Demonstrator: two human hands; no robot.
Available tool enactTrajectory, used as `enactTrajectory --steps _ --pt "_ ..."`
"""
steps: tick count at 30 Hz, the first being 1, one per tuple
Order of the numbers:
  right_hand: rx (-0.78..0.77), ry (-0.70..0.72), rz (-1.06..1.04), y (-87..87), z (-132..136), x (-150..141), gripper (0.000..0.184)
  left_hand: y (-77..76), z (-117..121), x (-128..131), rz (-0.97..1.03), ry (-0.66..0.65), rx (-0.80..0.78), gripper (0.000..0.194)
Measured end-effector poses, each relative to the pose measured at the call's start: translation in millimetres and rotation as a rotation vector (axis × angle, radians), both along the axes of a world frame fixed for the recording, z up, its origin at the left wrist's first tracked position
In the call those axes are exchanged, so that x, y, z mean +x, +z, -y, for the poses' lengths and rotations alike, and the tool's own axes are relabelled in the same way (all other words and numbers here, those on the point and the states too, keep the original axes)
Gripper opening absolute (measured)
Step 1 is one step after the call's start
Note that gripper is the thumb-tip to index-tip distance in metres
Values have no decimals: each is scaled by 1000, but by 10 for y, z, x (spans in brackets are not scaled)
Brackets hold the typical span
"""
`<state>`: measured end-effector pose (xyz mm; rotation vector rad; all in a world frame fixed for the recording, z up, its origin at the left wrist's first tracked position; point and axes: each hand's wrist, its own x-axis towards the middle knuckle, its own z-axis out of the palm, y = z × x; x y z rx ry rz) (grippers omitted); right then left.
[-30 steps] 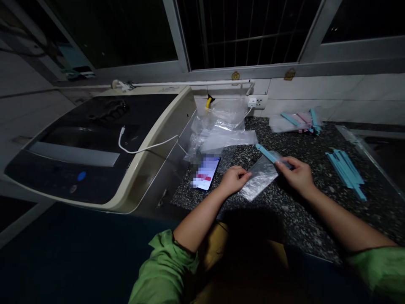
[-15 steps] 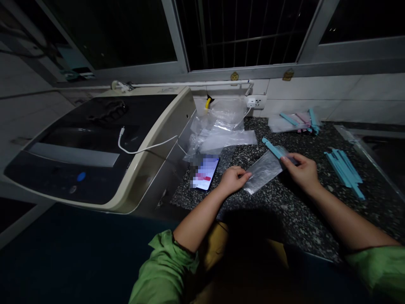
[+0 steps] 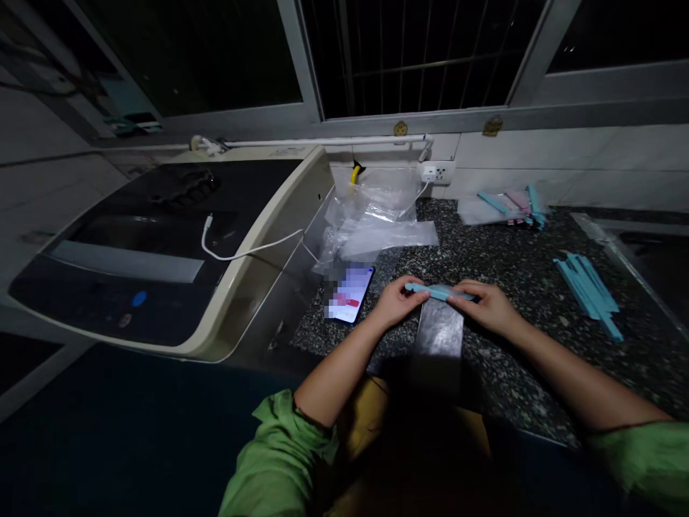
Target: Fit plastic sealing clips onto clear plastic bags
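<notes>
A light-blue bag sealing clip (image 3: 439, 291) lies crosswise over the upper edge of a clear plastic bag (image 3: 440, 332). My left hand (image 3: 397, 300) pinches the clip's left end between thumb and fingers. At the other end, my right hand (image 3: 486, 305) is closed on the clip, its thumb in front. The bag hangs down from the clip towards me, its lower part in shadow. Whether the clip is snapped closed on the bag, I cannot tell.
A phone (image 3: 352, 294) lies left of my hands on the speckled counter (image 3: 506, 373). Behind are loose plastic bags (image 3: 377, 222). Blue clips (image 3: 588, 293) are piled at right, with bagged blue and pink clips (image 3: 509, 206) farther back. A washing machine (image 3: 258, 280) stands at left.
My right hand has moved left and towards me, turning the clip from slanted to nearly level. My left hand has shifted from the bag's edge to the clip's left end. The bag now hangs straight down.
</notes>
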<state>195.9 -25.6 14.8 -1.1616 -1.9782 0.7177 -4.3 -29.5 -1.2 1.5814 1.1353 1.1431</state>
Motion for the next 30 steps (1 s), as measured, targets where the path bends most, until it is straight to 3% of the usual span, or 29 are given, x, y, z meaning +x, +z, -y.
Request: enactTrajectory --steps 4,7,13,19,30 --pt "-26 44 13 0 20 -21 40 45 -1 -16 21 -18 31 16" --pt "-70 -22 -15 -10 10 -15 39 47 -7 -25 38 -13 25 15" --pt "-169 -207 -177 -84 -50 -1 43 21 -43 -59 148 179 -11 19" --pt "-302 -126 -230 -83 -33 -61 46 12 -77 -72 218 274 41 15" --pt "-274 -127 -153 -54 -17 -82 52 -16 -95 -73 192 281 117 14"
